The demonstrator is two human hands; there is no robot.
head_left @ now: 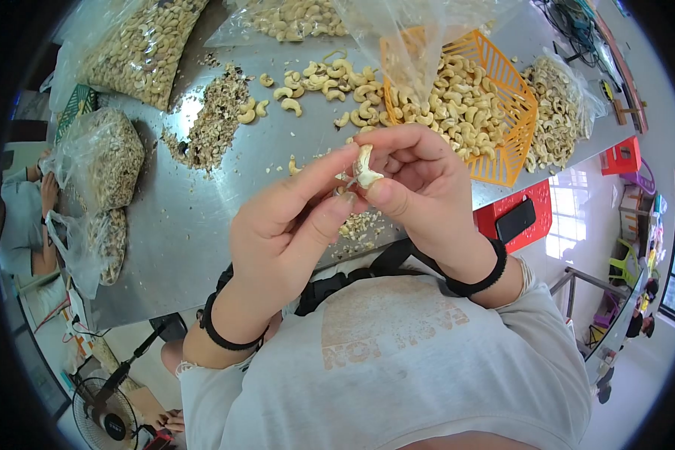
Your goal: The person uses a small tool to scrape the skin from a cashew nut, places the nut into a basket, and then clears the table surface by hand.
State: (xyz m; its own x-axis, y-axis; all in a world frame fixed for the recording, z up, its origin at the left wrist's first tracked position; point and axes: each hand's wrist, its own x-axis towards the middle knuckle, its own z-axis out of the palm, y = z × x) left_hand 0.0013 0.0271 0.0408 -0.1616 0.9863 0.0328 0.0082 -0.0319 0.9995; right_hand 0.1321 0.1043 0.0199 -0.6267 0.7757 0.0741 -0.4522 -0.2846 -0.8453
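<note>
The right hand (427, 184) is covering part of the cashew (364, 169); at twelve o'clock, the edge is cutting off a plastic bag (420, 30).

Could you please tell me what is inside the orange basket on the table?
Pale cashew kernels fill the orange basket. A clear plastic bag hangs over its left side, veiling nuts there; the basket's floor is hidden beneath the pile.

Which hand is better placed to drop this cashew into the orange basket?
Right, probably: both hands pinch the cashew, but the right hand sits nearer the orange basket than the left hand.
</note>
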